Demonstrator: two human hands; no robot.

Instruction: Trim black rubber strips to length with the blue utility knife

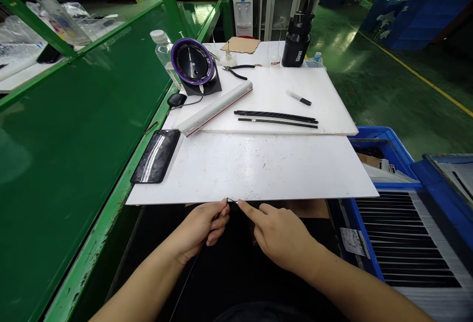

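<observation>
The left hand [207, 226] is closed round a thin black strip [189, 276], thumb and index finger pinched together near its upper end, the remaining fingers curled loosely below. The right hand [281, 233] reaches in from the other side with its index finger stretched out, the tip at a short dark end that shows between the 2 hands; its other fingers are folded, and whether they grip anything cannot be told. Both hands are at the near edge of the white table [236, 164], and the left fingers hide part of the strip. Dark specks dot the tabletop just beyond. On the raised white board [266, 92] farther back lie a bundle of black strips [276, 116], 1 loose strip [281, 123] beside it, a capped knife [300, 97], pliers [242, 70] and a long white box [218, 107] set diagonally. A purple-rimmed fan [192, 63] and a black bottle [296, 43] stand behind, with a dark phone [155, 157] at the table's left edge and a blue bin [402, 153] to the right. The held strip looks slender and flexible, trailing from the left hand down towards the lap, almost lost against dark clothing.
</observation>
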